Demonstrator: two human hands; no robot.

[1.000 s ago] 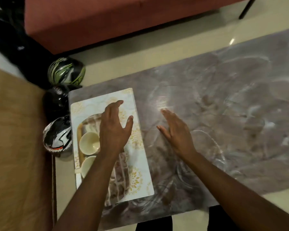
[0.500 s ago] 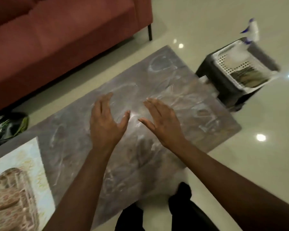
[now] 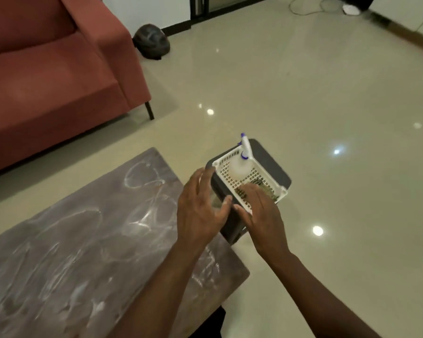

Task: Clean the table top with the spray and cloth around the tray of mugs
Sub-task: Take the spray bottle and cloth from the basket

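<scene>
A white spray bottle (image 3: 242, 164) with a blue nozzle lies in a white perforated basket (image 3: 282, 190) on a dark stool just past the table's right end. A dark patterned cloth (image 3: 270, 191) lies in the same basket, partly under my right hand (image 3: 261, 211), which hovers over it with fingers spread. My left hand (image 3: 200, 211) is open beside the basket's near left corner, over the table's end. The grey marble table top (image 3: 83, 240) shows white smear marks. The tray of mugs is out of view.
A red sofa (image 3: 47, 76) stands beyond the table on the left. A dark helmet (image 3: 152, 42) sits on the floor beside the sofa's arm. The dark stool (image 3: 274, 164) under the basket stands close to the table's right end. Glossy beige floor spreads to the right.
My view has swung right, from the tray of mugs along the table to the basket. Both hands moved right with it and now reach the basket.
</scene>
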